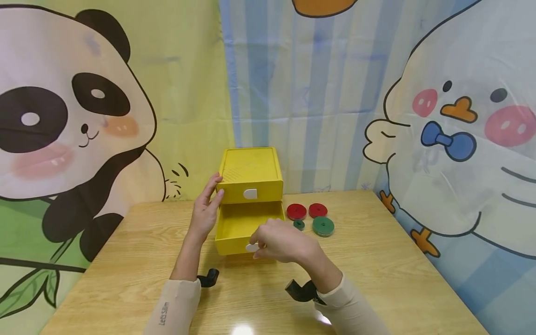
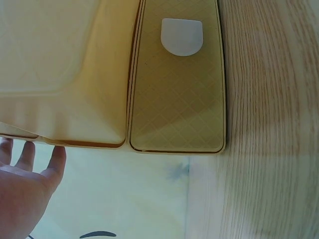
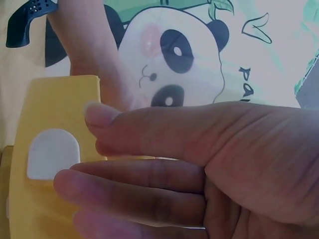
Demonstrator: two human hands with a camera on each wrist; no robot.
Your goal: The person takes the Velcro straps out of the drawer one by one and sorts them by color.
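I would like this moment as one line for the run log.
lower drawer: open; left hand: touches yellow cabinet; right hand: at drawer's white handle; red and green discs: on table

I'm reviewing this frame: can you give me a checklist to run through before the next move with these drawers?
1. Cabinet steadied: ok, left hand touches its left side.
2. Upper drawer closed: ok.
3. Lower drawer open: ok.
4. Right hand gripping lower white handle: not ok, thumb and fingers look parted.
5. Red discs and green discs clear of the drawers: ok, right of the cabinet.
6. Whole lower-drawer interior visible: not ok, right hand hides part.
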